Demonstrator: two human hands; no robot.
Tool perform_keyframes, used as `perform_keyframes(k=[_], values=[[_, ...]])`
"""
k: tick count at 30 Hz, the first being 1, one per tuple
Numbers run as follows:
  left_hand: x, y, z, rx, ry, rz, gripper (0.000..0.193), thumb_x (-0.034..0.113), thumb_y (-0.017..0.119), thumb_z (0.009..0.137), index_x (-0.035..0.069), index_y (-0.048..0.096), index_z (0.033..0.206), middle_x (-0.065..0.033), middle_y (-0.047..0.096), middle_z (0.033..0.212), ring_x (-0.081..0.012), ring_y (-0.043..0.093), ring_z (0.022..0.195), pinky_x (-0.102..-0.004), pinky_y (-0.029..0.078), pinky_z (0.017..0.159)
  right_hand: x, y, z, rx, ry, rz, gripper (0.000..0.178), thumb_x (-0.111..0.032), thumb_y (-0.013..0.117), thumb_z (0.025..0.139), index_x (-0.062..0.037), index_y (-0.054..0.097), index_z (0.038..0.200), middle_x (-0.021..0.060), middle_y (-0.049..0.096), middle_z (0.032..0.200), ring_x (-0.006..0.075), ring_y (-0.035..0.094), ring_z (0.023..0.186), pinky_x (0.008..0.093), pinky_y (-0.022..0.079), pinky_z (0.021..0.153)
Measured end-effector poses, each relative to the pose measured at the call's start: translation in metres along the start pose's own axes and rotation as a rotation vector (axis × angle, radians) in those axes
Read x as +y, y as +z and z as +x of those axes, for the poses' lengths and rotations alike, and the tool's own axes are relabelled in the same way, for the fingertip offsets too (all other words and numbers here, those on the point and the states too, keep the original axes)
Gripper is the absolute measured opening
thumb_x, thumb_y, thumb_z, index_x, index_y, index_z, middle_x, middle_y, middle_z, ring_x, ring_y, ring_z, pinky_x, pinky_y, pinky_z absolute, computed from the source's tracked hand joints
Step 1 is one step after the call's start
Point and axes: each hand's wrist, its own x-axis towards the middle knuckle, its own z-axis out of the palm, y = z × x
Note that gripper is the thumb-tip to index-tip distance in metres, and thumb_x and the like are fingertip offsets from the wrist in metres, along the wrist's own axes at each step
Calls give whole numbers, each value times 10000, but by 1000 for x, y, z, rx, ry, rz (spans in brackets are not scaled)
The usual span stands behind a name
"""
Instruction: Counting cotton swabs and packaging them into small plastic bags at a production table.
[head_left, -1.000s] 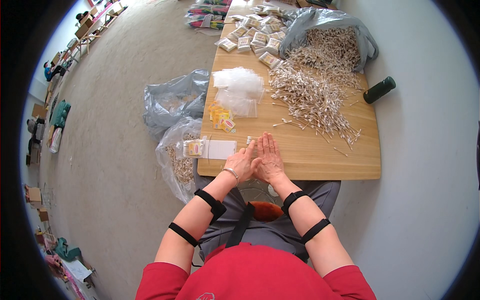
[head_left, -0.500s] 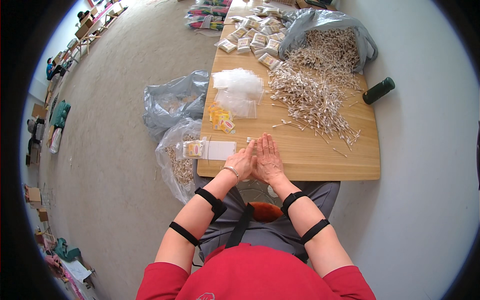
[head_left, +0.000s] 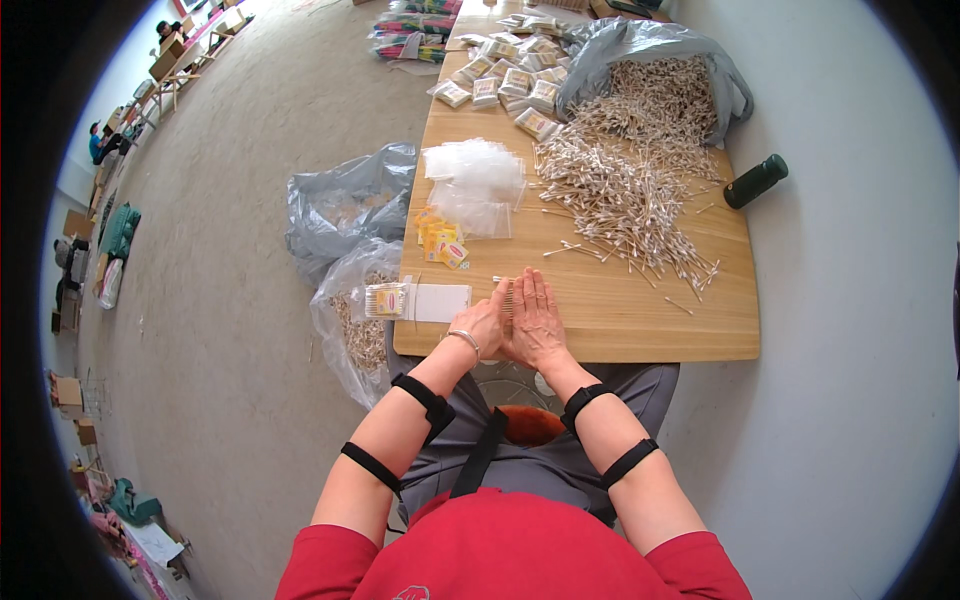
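A small row of cotton swabs (head_left: 508, 296) lies on the table close to its front edge, between my two hands. My left hand (head_left: 484, 326) is closed against the row's left side, its index finger pointing away along the swabs. Along the other side rests my right hand (head_left: 537, 318), fingers stretched straight and held together. The thumbs and the near ends of the swabs are mostly hidden. To the left, a filled clear packet of swabs (head_left: 387, 300) with a yellow-and-red label lies against a white card or box (head_left: 443, 302) near my left wrist.
A loose swab heap (head_left: 625, 190) spills from a grey plastic bag (head_left: 735, 85). Clear pouches (head_left: 475, 175), yellow cards (head_left: 440, 240) and several filled packets (head_left: 515, 80) share the wooden table (head_left: 660, 335). A dark green bottle (head_left: 756, 181) stands right; a swab bag (head_left: 362, 335) hangs left.
Both hands stay pressed around the swab row with almost no movement. The view shifts very slightly; the things on the table keep their places.
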Motion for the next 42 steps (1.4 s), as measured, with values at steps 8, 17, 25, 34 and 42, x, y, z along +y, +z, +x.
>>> perform_keyframes(k=[8, 17, 25, 34, 42], values=[[-16, 13, 3, 85, 55, -7, 516, 200, 496, 887, 93, 323, 1362, -233, 607, 1052, -372, 594, 970, -442, 469, 822, -4, -1, 1, -18, -4, -31, 850, -422, 514, 798, 70, 187, 1410, 244, 105, 1502, 337, 71, 1417, 440, 59, 1148], [-19, 3, 38, 570, 170, -161, 195, 101, 614, 815, 49, 595, 1002, -158, 607, 870, -324, 601, 794, -396, 488, 713, -6, -9, -1, -54, 22, 37, 1055, -640, 558, 742, 70, 165, 1416, 243, 84, 1506, 338, 41, 1420, 440, 39, 1149], [-21, 16, 48, 618, 133, -409, 163, 106, 577, 859, 29, 628, 993, -127, 604, 951, -280, 611, 885, -362, 487, 793, -9, -5, -7, 2, 60, 61, 1029, -611, 554, 762, 79, 157, 1415, 250, 99, 1500, 334, 43, 1419, 433, 38, 1149], [-25, 49, 17, 521, 300, -1101, 476, 270, 342, 1010, -39, 357, 1373, -148, 394, 1403, -215, 333, 1319, -310, 231, 1096, -19, 0, -9, 20, 41, 72, 841, -461, 490, 851, 89, 171, 1401, 276, 137, 1479, 373, 92, 1404, 459, 92, 1139], [-29, 43, 14, 482, 248, -1311, 481, 299, 327, 1013, -33, 390, 1355, -126, 417, 1390, -189, 345, 1308, -299, 240, 1091, -40, 3, -14, 20, 87, 159, 783, -360, 470, 861, 127, 151, 1384, 295, 128, 1468, 407, 99, 1392, 482, 90, 1135]])
